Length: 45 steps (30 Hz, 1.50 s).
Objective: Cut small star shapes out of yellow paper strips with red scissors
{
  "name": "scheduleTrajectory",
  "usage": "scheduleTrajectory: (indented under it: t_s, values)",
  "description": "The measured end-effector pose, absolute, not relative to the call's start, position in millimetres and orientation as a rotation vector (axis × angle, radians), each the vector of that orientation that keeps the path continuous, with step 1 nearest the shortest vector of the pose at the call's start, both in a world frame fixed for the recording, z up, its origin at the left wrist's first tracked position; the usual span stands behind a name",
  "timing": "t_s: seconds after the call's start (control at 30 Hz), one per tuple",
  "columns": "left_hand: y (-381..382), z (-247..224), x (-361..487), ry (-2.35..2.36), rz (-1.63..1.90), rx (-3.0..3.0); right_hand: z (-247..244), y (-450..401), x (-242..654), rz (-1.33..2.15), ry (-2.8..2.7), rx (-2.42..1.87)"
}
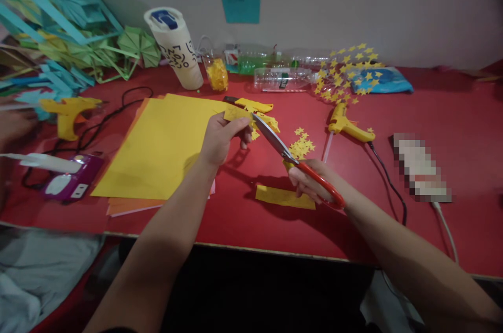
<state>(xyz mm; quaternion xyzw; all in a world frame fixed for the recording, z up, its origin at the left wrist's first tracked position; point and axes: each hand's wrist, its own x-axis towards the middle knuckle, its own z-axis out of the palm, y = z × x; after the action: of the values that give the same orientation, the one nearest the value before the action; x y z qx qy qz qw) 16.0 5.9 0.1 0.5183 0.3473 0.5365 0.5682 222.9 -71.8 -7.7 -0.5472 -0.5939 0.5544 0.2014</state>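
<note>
Pinched in my left hand (226, 136) is a small piece of yellow paper (234, 114) with faint drawn lines. My right hand (310, 178) grips red-handled scissors (283, 150), whose blade tips meet the edge of that paper. From this angle the blades look closed or nearly so. Below my right hand lies a yellow paper strip (285, 196). Beyond it, a small pile of cut yellow stars (302, 144) rests on the red table. Yellow scraps and a yellow-handled tool (251, 105) lie just behind my left hand.
Yellow sheets (161, 144) over orange ones cover the table's left middle. Glue guns (348, 126) (68, 113), a purple power strip (73, 178), a white tumbler (175, 47), plastic bottles (283, 78) and a blurred phone (422, 168) stand around. Another person's hand (18, 126) is at far left.
</note>
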Motion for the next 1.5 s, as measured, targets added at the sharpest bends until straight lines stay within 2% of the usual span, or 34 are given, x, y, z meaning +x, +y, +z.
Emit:
scheduleTrajectory:
  t_s: [0.47,0.73,1.2,1.5]
  values:
    - [8.5,-0.6,16.0,0.867,1.299,1.209,-13.6,-74.3,225.5,1.574,-1.601,-1.443]
    - [7.8,1.8,15.9,0.839,1.306,1.237,-7.2,-73.8,216.8,1.538,-1.543,-1.623]
    - [7.1,2.4,16.1,0.837,1.293,1.226,-24.4,-70.8,222.9,1.505,-1.61,-1.548]
    - [7.0,3.5,17.9,0.854,1.266,1.158,-14.1,-71.9,222.1,1.505,-1.678,-1.475]
